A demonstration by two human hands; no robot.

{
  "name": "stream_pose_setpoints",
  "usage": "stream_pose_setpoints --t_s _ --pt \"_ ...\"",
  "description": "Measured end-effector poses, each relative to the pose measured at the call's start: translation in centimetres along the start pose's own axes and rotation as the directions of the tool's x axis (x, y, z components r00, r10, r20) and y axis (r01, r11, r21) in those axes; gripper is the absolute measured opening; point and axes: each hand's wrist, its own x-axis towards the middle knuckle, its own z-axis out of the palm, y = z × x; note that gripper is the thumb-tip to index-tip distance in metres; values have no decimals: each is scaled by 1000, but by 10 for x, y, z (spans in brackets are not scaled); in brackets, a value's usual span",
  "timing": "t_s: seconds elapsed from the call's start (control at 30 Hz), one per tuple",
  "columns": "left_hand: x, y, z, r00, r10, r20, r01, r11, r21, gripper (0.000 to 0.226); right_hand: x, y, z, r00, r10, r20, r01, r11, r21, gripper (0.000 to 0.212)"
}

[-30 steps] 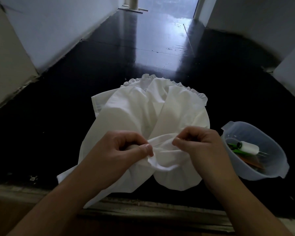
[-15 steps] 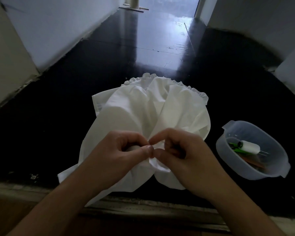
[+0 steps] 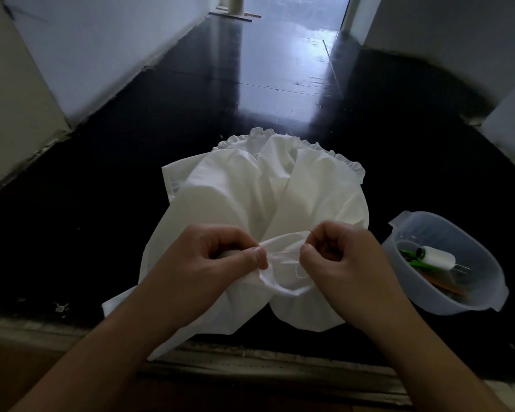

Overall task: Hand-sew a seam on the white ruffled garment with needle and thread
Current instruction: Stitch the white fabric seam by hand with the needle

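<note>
Since half a second ago your right hand drew rightward pinching the needle, left hand pinching the seam fold of the soft, limp garment on the dark floor—grip close beside the stitch.

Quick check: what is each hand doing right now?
Left hand: pinching a fold of the garment.
Right hand: fingers curled, pinching the needle by the fabric.

The garment is spread on the floor by its near edge; the tub is set to its right
</note>
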Motion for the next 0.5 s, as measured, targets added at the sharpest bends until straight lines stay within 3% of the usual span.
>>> stream_pose_setpoints --t_s 0.23,0.5 --pt "0 1 -2 998 -22 -54 21 999 -25 17 0 -4 -8 999 26 -28 -23 997 80 16" --pt "-1 2 -6 992 -35 -118 22 994 -107 16 0 -5 -14 981 103 -166 -77 985 154 21"
